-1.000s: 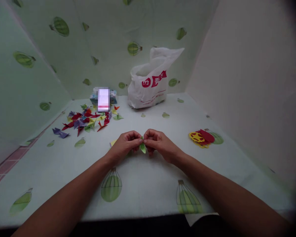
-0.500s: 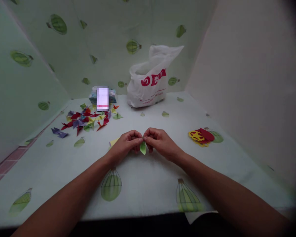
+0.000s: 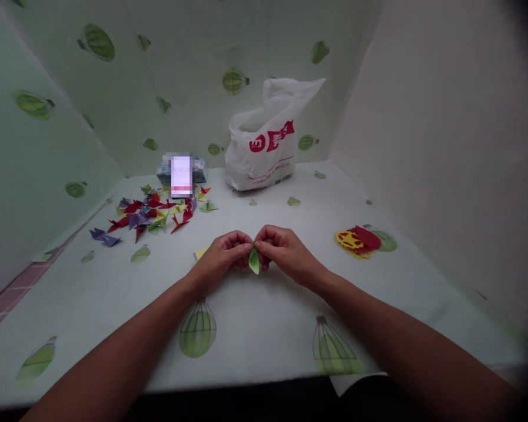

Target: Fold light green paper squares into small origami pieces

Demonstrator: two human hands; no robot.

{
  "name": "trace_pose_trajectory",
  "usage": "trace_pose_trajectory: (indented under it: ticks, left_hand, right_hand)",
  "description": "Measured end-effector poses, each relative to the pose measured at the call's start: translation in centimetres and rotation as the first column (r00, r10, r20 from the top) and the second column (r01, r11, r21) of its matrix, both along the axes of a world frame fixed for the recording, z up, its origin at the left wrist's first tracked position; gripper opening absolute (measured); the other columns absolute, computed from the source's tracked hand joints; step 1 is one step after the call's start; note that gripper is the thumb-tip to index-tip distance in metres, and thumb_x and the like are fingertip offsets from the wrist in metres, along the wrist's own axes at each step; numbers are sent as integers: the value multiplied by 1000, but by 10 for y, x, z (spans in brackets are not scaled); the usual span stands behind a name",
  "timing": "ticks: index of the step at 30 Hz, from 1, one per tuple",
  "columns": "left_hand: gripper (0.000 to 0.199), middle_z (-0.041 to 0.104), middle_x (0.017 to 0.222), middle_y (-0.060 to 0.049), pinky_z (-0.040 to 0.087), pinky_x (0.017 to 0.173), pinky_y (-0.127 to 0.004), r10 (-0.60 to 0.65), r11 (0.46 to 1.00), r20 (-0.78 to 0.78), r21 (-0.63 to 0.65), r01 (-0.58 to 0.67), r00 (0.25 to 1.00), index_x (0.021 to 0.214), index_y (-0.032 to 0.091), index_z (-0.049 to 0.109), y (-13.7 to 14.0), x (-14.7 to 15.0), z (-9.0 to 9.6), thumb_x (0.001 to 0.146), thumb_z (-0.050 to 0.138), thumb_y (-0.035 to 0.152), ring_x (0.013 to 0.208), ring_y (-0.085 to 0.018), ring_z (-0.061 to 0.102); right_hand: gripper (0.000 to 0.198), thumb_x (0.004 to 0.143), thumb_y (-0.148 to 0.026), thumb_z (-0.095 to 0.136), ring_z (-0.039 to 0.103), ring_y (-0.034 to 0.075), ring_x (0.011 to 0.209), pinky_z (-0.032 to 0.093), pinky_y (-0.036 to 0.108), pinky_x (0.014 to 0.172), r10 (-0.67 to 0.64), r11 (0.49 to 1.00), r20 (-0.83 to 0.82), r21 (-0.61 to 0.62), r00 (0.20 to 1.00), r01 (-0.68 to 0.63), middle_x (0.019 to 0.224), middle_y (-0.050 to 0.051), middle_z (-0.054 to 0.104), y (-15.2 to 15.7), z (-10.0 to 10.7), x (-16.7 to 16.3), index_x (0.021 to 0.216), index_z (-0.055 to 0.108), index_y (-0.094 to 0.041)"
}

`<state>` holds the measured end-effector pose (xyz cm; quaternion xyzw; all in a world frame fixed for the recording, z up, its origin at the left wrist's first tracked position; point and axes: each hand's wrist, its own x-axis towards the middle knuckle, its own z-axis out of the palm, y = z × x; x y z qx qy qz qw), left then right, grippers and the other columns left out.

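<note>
A small piece of folded green paper (image 3: 254, 262) is held between both hands over the middle of the table. My left hand (image 3: 234, 251) pinches it from the left, thumb against curled fingers. From the other side my right hand (image 3: 276, 249) grips its upper end, the fingertips of both hands nearly touching. The paper's pointed lower end hangs down in view, while its top is hidden by the fingers. Beside my left hand, partly covered by it, lies a yellow paper piece (image 3: 200, 253).
Folded paper cranes (image 3: 152, 214) in several colours lie piled at the back left, before a lit phone (image 3: 182, 174) leaning on a box (image 3: 199, 170). A white plastic bag (image 3: 264, 155) stands at the back. Red and yellow cut-outs (image 3: 359, 241) lie at right.
The view has shifted very slightly. Both hands keep pinching the green paper, whose hanging end shows a little more openly now.
</note>
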<state>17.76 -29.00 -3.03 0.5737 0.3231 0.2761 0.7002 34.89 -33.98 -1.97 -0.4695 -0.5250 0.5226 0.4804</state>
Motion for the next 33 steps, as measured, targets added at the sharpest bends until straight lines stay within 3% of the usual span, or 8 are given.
trace_pose_trajectory:
  ticks: [27,33]
  left_hand:
    - [24,59,65,2,38,55,-24,22,995,-65,100,-15,998,84,16,59,1,1,3,80,71,37,53,-9,51]
    - [25,62,67,0,39,55,-24,1,995,-88,98,8,996,86,15,60,0,1,3,80,70,37,55,-10,54]
  right_hand:
    - [16,84,-30,63,58,11,52,49,25,54,53,999,-27,-6,998,-53,58,-3,60,0,-2,2,75,54,-19]
    - [19,85,-30,61,56,10,50,47,23,51,38,999,87,13,995,-39,57,-3,59,0,0,2,72,54,-18]
